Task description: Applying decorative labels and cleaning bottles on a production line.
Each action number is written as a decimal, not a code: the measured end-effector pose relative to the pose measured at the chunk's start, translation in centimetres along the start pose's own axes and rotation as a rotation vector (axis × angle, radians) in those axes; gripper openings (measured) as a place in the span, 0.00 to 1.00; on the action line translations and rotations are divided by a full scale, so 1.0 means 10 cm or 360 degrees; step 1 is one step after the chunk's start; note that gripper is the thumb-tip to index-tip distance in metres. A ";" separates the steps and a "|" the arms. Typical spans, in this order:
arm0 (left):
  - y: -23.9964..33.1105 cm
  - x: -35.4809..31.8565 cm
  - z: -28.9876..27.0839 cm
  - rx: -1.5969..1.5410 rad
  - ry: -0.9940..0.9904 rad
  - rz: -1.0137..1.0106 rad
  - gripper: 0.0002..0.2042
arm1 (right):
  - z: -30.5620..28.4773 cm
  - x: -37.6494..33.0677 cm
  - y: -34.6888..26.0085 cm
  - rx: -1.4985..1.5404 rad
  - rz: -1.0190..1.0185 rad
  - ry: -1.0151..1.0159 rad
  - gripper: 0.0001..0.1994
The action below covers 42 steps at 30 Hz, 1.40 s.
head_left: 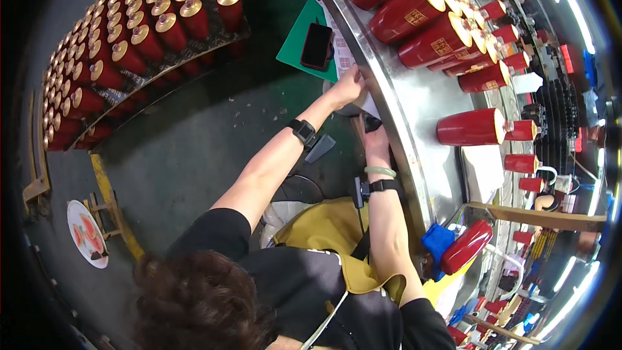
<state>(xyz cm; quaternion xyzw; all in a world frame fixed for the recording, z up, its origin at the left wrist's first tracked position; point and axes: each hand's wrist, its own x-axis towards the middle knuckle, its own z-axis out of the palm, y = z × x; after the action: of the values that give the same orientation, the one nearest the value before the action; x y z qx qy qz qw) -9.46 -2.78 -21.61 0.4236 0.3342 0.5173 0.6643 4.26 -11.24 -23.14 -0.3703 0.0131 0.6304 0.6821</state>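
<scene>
My left hand (350, 87) reaches to the edge of the metal bench, its fingers closed together. A pale sheet or flap (370, 102) shows just beside them; what they pinch is too small to make out. Just below, my right hand (375, 144) is at the same edge, next to a small black object (370, 122). Its fingers are mostly hidden, so their grip cannot be told. Beyond the left hand lie a sheet of printed labels (342, 52), a green board (293, 46) and a dark phone (317, 45) on the board.
Several red bottles with gold tops (447, 42) stand on the metal bench (405, 107). Another red bottle (466, 246) lies by a blue cloth (438, 241). At left, a rack (175, 58) holds rows of red bottles. A round stool (86, 233) stands on the floor.
</scene>
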 end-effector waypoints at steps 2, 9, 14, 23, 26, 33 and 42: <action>-0.10 -0.10 -0.03 0.0124 0.0146 -0.0095 0.21 | -0.11 0.02 0.03 -0.0576 -0.0040 0.0285 0.18; -0.05 -0.36 -0.04 0.1112 0.1115 0.0192 0.34 | -0.54 0.26 0.22 -0.0414 0.0413 0.0432 0.12; -0.37 0.22 0.22 0.1943 0.0199 -0.0062 0.36 | -0.65 0.30 0.28 -0.0630 0.0443 0.0532 0.13; -1.13 0.71 0.61 0.2013 -0.0075 -0.0202 0.36 | -0.61 0.16 0.28 -0.0899 0.0338 0.0167 0.21; -1.22 0.77 0.64 0.2046 -0.0118 -0.0236 0.36 | -0.59 -0.07 0.28 -0.0549 0.0434 0.0215 0.19; -1.33 0.84 0.60 0.2103 -0.0198 -0.0278 0.35 | -0.52 -0.60 0.30 -0.0020 0.0669 -0.0001 0.17; -1.40 0.77 0.57 0.2193 -0.0324 -0.0302 0.35 | -0.37 -1.28 0.24 -0.0089 0.1149 0.0216 0.14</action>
<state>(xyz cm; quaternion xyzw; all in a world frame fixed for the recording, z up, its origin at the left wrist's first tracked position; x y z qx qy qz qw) 3.15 1.99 -32.01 0.7634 0.5575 0.0853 0.3148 1.25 -24.23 -20.79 -0.4013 0.1710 0.8046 0.4028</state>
